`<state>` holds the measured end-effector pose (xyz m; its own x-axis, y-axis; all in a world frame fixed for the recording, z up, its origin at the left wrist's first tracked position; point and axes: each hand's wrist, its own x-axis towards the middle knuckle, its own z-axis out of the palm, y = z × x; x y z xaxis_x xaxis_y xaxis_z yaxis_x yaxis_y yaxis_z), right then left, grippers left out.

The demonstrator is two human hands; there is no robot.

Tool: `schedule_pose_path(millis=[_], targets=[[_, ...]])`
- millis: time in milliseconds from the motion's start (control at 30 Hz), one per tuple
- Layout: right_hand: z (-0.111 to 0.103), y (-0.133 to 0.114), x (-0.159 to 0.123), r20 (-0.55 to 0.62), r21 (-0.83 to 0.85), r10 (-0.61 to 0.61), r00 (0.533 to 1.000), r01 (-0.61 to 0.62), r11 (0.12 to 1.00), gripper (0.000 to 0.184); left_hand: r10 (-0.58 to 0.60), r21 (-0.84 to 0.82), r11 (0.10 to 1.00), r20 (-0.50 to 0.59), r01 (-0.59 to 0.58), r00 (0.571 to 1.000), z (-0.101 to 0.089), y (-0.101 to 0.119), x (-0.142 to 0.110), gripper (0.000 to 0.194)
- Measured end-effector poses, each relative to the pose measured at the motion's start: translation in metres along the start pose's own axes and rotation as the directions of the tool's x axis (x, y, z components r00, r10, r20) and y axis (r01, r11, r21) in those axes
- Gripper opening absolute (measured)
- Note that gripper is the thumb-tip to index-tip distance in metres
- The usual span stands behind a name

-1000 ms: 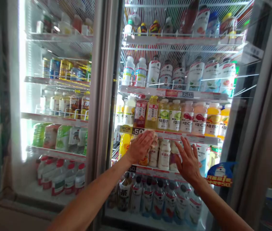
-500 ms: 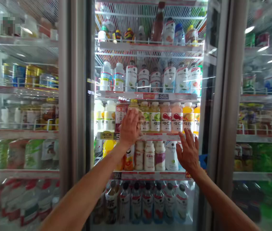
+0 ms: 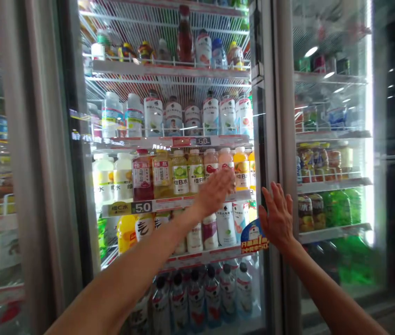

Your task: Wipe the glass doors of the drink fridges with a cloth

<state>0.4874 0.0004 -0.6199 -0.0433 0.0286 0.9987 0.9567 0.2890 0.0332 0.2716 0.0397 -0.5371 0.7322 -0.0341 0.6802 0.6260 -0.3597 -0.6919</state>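
Holding my right hand [image 3: 278, 218] spread, empty, door frame [image 3: 282, 116] behind, bottles [image 3: 180, 179] beyond my left hand [image 3: 215, 193], its curl and grip unclear

Door frame [image 3: 281, 139] gry; sticker [image 3: 253, 234] blu/yel; price tag [image 3: 141, 207] blk/wht.

I read "5.0" on a black price tag [image 3: 143, 207], "维C水" on the adjoining yellow tag [image 3: 119, 208], "维B水" on a lime-labelled bottle [image 3: 180, 177]; my feed resolves "50" on a blue sticker [image 3: 253, 237].
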Motion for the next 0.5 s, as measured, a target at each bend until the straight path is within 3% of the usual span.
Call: schedule_pose_path(millis=[67,100,133,200,267,300,367,433,467,500], targets=[[-0.004,0.01,0.0,0.004,-0.019,-0.005,1.0,0.005,1.0,0.063,0.3,-0.084,0.952,0.098,-0.293,0.949,0.006,0.009,0.012,0.045],[-0.005,0.015,0.0,0.002,-0.028,-0.004,1.0,0.005,1.0,0.063,0.36,-0.108,0.931,0.124,-0.348,0.925,0.008,0.009,0.021,0.045],[-0.007,0.019,0.001,0.0,-0.035,-0.003,1.0,0.003,0.999,0.063,0.335,-0.109,0.94,0.133,-0.323,0.933,0.009,0.007,0.032,0.045],[-0.009,0.027,0.001,-0.005,-0.044,0.001,1.0,-0.002,0.999,0.063,0.072,-0.06,0.996,0.08,-0.067,0.994,0.011,-0.001,0.056,0.047],[-0.012,0.034,0.002,-0.01,-0.053,0.005,1.0,-0.006,0.999,0.063,-0.163,-0.041,0.986,-0.001,0.163,0.987,0.016,-0.001,0.073,0.048],[-0.013,0.037,0.003,-0.013,-0.058,0.008,1.0,-0.008,0.998,0.063,-0.167,-0.051,0.985,-0.011,0.166,0.986,0.021,0.004,0.078,0.048],[-0.016,0.043,0.004,-0.019,-0.072,0.013,1.0,-0.014,0.997,0.062,0.059,-0.099,0.994,0.037,-0.055,0.998,0.031,0.025,0.078,0.047],[-0.02,0.048,0.005,-0.02,-0.086,0.013,1.0,-0.015,0.996,0.062,0.334,-0.155,0.936,0.097,-0.317,0.938,0.041,0.045,0.077,0.044],[-0.021,0.05,0.006,-0.023,-0.092,0.012,1.0,-0.014,0.996,0.061,0.39,-0.163,0.914,0.113,-0.37,0.914,0.044,0.049,0.079,0.043],[-0.023,0.052,0.007,-0.026,-0.098,0.01,1.0,-0.013,0.995,0.061,0.382,-0.153,0.919,0.116,-0.364,0.917,0.045,0.047,0.084,0.043]])
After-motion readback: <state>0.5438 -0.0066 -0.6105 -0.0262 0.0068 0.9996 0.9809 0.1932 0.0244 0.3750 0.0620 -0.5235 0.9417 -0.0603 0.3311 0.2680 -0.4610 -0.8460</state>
